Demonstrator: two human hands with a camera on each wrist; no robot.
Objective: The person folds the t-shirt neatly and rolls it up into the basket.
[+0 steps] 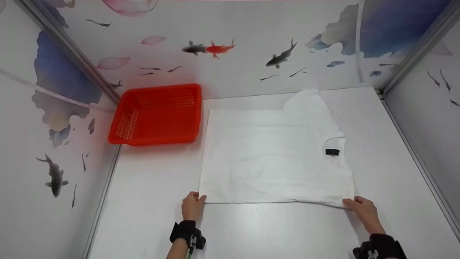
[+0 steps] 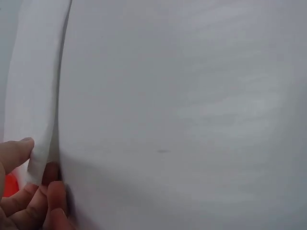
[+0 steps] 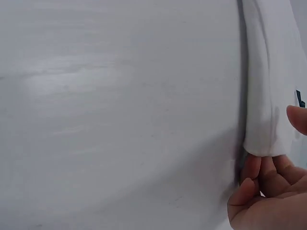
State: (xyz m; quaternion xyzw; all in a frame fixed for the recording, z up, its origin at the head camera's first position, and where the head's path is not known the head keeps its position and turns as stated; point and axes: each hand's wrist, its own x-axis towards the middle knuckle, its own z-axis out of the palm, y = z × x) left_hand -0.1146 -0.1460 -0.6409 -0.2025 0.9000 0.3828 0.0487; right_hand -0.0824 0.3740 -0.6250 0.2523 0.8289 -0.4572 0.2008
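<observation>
A white T-shirt (image 1: 266, 154) lies spread on its side on the white table, hem to the left and neckline to the right. One sleeve (image 1: 305, 102) shows at the far side; along the near side runs a straight edge with no sleeve in sight. A small black label (image 1: 332, 152) sits inside the neck opening. My left hand (image 1: 193, 207) pinches the near hem corner, thumb above the cloth and fingers under it. At the near shoulder corner, my right hand (image 1: 362, 210) holds the edge, its fingers (image 3: 273, 175) beneath the cloth.
A red plastic basket (image 1: 163, 124) with perforated sides stands at the back left of the table, beside the shirt's hem. White panels (image 1: 244, 72) printed with fish and petals enclose the back and both sides. Table surface (image 1: 273, 230) shows in front of the shirt.
</observation>
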